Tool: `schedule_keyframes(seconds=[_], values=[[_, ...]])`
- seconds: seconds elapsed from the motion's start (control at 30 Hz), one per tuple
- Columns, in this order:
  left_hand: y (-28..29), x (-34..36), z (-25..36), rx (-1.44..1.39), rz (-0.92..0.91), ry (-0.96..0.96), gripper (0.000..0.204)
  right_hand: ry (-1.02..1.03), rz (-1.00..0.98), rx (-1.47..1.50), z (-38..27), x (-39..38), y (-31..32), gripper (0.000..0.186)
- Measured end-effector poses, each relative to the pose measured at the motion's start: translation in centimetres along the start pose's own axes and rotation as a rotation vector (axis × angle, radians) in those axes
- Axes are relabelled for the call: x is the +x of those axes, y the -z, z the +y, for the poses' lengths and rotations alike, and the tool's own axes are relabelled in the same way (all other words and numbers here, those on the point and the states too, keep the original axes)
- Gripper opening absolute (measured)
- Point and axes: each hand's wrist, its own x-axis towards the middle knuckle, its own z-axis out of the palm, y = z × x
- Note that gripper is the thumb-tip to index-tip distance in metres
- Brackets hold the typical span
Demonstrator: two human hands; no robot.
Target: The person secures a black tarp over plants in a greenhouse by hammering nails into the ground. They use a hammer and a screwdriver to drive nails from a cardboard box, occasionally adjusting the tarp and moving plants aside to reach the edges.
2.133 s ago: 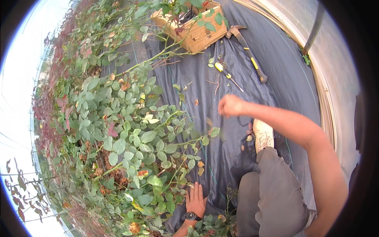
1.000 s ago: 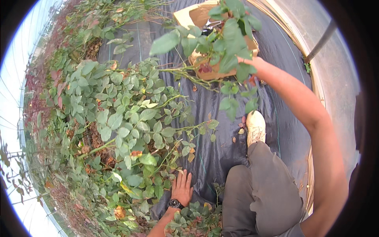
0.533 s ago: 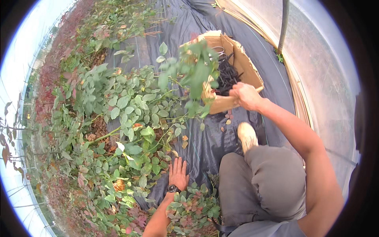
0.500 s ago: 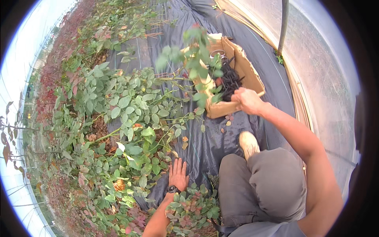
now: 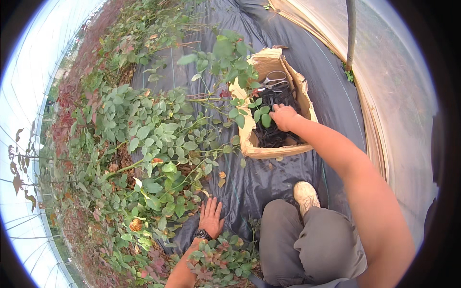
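Note:
My right hand point(image 5: 284, 117) reaches into a torn cardboard box point(image 5: 281, 152), over a heap of thin black strips point(image 5: 278, 137). Its fingers are bent and pressed together at the strips; what they pinch, if anything, is too small to make out. Farther back in the box, a pale ring-shaped item point(image 5: 275, 78) rests on the heap. Leafy rose stems point(image 5: 236, 62) overhang the box's left side. My left hand point(image 5: 210, 218), with a dark watch point(image 5: 202, 234) at the wrist, lies flat on the black ground sheet point(image 5: 245, 192), fingers stretched out and holding nothing.
Dense rose bushes point(image 5: 158, 139) fill the left side, and a small bush point(image 5: 223, 259) grows by my left forearm. A pole point(image 5: 351, 38) and a clear plastic wall point(image 5: 398, 96) run along the right. My shoe point(image 5: 306, 196) stands in front of the box.
My right hand has left the box's near rim and moved into the box, onto the black strips. The box sits a little nearer. My left hand stays flat on the sheet.

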Motion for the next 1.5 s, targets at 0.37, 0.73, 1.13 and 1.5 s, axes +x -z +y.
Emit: schedule_keyframes(seconds=[0.37,0.73,1.13,1.5], values=[[-0.6,0.0,-0.3,0.015,0.017,-0.011,0.077,0.019,0.209,0.296,1.4,0.0,1.6,0.018],[-0.6,0.1,-0.1,0.0,0.076,-0.003,0.077,-0.151,0.314,0.541,0.1,-9.2,9.3,0.017],[-1.8,-0.7,-0.8,-0.024,0.174,-0.006,0.075,0.15,0.057,1.269,-10.2,-21.4,2.5,0.013],[-2.3,-1.4,0.5,-0.008,0.226,0.046,0.062,-0.009,0.004,0.889,-14.8,-16.7,-19.2,0.035]])
